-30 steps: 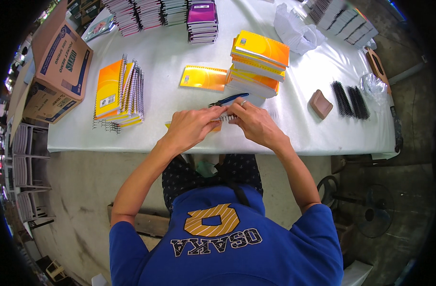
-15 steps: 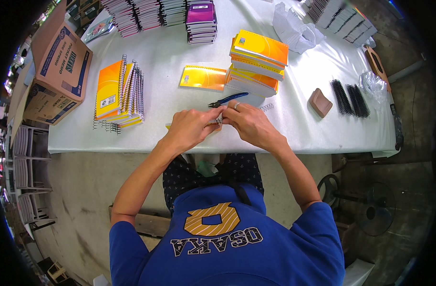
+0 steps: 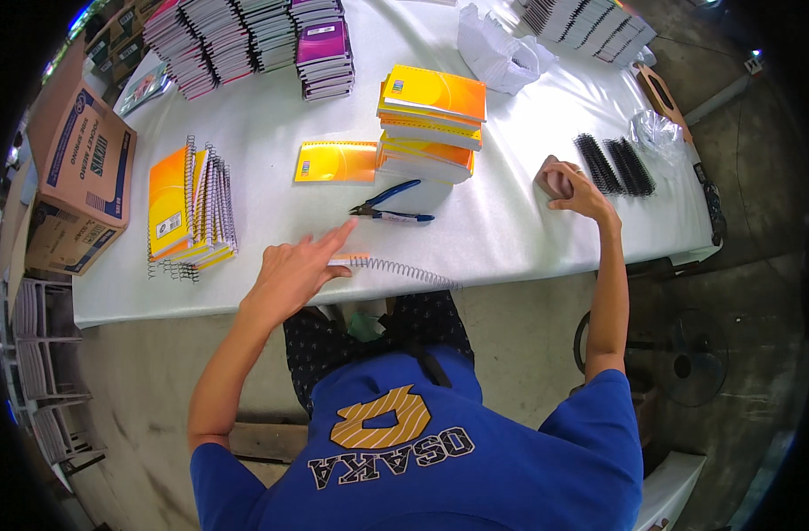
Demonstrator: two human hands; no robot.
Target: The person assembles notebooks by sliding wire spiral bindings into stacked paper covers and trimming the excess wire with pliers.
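White cloth (image 3: 502, 221) covers the table, and near its front edge a small notepad (image 3: 349, 260) lies mostly hidden beneath the left hand (image 3: 296, 273). That hand rests palm down with its fingers stretched out and the thumb set apart along the notepad's near side. From the notepad's orange end a silvery wire coil (image 3: 403, 268) runs off to the right, bending down toward the table edge.

Well apart to the right, the right hand (image 3: 580, 190) is curled around a brown block (image 3: 555, 184), fingers over the top and thumb on the near side. Just beyond that hand lie two bundles of black coils (image 3: 597, 165), with crumpled clear plastic (image 3: 650, 133) next to them.

Blue-handled pliers (image 3: 374, 204) lie between the hands, handles spread, a little beyond the wire coil. Farther back, a yellow notepad (image 3: 338, 162) lies flat, just beside a stack of yellow and orange notepads (image 3: 431, 93). On the left stands a pile of spiral-bound notepads (image 3: 170, 190), near an open cardboard box (image 3: 90, 159).
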